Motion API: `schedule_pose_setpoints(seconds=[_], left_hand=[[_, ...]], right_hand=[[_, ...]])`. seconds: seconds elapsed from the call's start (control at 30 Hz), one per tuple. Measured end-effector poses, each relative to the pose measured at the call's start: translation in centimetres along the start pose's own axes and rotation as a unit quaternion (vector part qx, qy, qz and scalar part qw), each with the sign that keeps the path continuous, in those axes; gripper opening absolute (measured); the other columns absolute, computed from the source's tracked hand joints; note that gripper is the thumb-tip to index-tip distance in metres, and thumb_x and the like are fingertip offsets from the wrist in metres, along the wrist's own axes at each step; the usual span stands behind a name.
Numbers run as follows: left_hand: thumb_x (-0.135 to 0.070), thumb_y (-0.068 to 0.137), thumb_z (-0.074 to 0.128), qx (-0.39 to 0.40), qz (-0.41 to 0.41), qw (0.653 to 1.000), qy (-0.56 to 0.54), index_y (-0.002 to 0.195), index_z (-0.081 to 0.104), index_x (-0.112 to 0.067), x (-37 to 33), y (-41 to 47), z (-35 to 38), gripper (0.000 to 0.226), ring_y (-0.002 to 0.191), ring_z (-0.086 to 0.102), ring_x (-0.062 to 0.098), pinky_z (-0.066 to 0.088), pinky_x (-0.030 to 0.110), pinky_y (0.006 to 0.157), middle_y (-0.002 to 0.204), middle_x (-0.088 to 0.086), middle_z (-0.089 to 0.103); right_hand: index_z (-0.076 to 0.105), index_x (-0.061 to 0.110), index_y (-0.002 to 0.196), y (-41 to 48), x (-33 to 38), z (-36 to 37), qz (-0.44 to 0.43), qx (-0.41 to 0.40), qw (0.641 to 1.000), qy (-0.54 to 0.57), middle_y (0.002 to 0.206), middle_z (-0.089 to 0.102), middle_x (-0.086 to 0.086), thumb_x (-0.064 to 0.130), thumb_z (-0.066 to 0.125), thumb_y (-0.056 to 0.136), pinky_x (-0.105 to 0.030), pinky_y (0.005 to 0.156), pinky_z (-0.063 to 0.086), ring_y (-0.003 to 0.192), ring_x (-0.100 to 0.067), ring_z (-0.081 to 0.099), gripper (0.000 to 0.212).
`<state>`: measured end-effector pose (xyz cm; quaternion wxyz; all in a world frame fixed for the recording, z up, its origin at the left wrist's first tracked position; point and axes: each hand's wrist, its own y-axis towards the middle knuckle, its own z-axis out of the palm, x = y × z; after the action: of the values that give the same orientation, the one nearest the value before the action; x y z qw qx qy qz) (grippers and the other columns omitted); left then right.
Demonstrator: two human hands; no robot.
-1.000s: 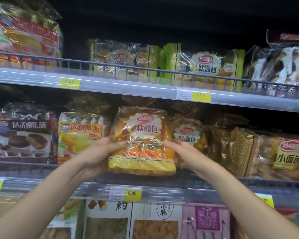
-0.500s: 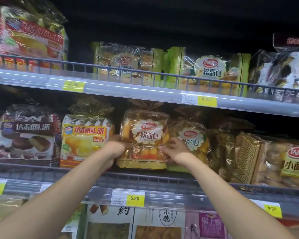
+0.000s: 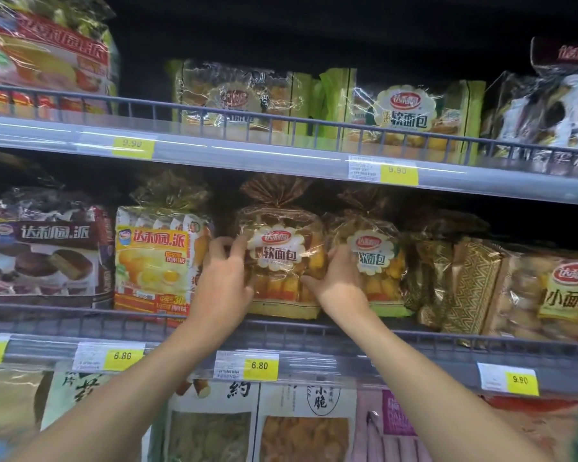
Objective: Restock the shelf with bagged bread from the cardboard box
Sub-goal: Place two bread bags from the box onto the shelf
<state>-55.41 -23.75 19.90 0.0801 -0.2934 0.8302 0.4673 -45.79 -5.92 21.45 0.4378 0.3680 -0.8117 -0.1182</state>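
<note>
**Head view: both hands on a bread bag at the middle shelf**

Head camera looks up at a stocked store shelf, and the landmark is the bread bag (image 3: 282, 261) with the scalloped white label, standing upright on the middle shelf (image 3: 347, 338) behind its low wire rail. The left hand (image 3: 222, 285) presses against the left side of that bag, fingers spread fairly wide and curled onto the clear wrapper, the index finger reaching the label's edge. The right hand (image 3: 339, 281) sits at the bag's right side, fingers loosely bent between this bag and the second bread bag (image 3: 371, 261) just beside it on the right; whether the right hand grips or only pushes, I cannot tell. Both forearms rise from the bottom of the frame toward the bag.

Left of the bag, touching the left hand's knuckles, stands a yellow pie bag (image 3: 154, 258), and further left a dark brown pie bag (image 3: 44, 248). Right of the second bread bag are gold patterned packs (image 3: 464, 281). Directly below the bag, on the rail's front strip, hangs a yellow price tag (image 3: 260, 365) reading 6.80. Above the bag, the upper shelf (image 3: 247, 151) carries green-edged bread packs (image 3: 411, 111).
</note>
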Motion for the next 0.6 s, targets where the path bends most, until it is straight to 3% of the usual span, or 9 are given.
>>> schedule_pose_setpoints(seconds=[0.1, 0.23, 0.43, 0.6], left_hand=[[-0.019, 0.087, 0.074, 0.077, 0.043, 0.995, 0.043, 0.141, 0.050, -0.031, 0.2, 0.3, 0.4, 0.060, 0.117, 0.056, 0.030, 0.053, 0.043, 0.098, 0.128, 0.007, 0.049], [-0.019, 0.092, 0.066, 0.159, 0.052, 0.985, 0.053, 0.122, 0.067, -0.027, 0.1, 1.2, 1.0, 0.031, 0.119, 0.055, 0.029, 0.048, 0.039, 0.103, 0.128, 0.008, 0.053], [-0.019, 0.097, 0.056, 0.226, 0.010, 0.970, 0.085, 0.135, 0.060, -0.032, -0.1, 3.1, 2.1, 0.041, 0.128, 0.051, 0.029, 0.043, 0.035, 0.108, 0.142, 0.007, 0.044], [-0.027, 0.099, 0.052, 0.229, 0.005, 0.970, 0.076, 0.139, 0.056, -0.031, 0.2, 3.2, 2.0, 0.040, 0.130, 0.051, 0.028, 0.043, 0.038, 0.111, 0.146, 0.006, 0.045]], right_hand=[[0.040, 0.026, 0.109, -0.3, -0.3, 0.3, -0.057, 0.028, 0.997, -0.045, 0.116, 0.046, 0.003, 0.032, 0.085, 0.078, -0.032, 0.076, 0.049, 0.094, -0.017, 0.056, 0.055], [0.046, 0.029, 0.099, -0.2, -0.5, 0.7, -0.083, 0.128, 0.984, -0.093, 0.119, 0.045, 0.005, 0.031, 0.087, 0.074, -0.041, 0.089, 0.055, 0.096, -0.017, 0.058, 0.049], [0.047, 0.031, 0.120, 1.1, -0.7, 1.4, -0.112, 0.178, 0.969, -0.130, 0.128, 0.043, 0.002, 0.031, 0.081, 0.081, -0.038, 0.092, 0.051, 0.105, -0.020, 0.057, 0.052], [0.050, 0.032, 0.129, 1.4, -1.2, 1.7, -0.120, 0.190, 0.968, -0.115, 0.133, 0.047, 0.001, 0.035, 0.075, 0.086, -0.041, 0.100, 0.051, 0.113, -0.020, 0.058, 0.050]])
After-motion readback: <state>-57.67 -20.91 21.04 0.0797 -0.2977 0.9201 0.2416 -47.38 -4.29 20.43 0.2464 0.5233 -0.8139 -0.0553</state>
